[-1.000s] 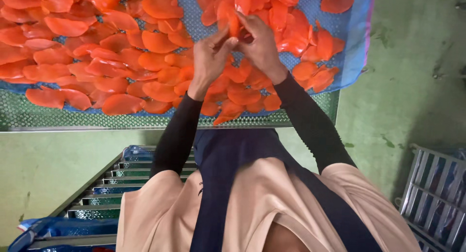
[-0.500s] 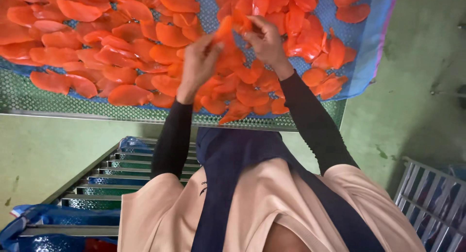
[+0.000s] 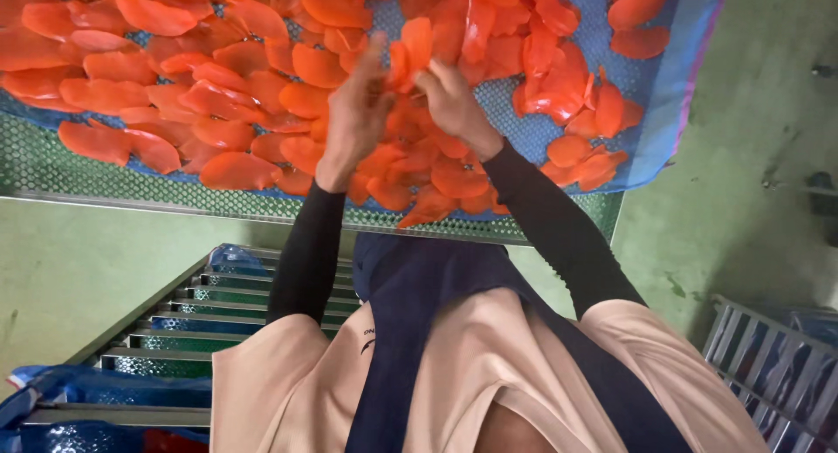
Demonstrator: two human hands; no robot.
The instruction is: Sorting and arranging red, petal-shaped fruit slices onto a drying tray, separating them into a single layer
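Above blue mesh [image 3: 541,130], both hands [image 3: 358,121] on orange slice [image 3: 416,47].

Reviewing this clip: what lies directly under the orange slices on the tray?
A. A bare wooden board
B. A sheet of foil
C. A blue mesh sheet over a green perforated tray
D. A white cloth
C. Blue mesh sheet shows between the orange slices, with the green perforated tray under its edge; the left hand and right hand hold a slice above it.
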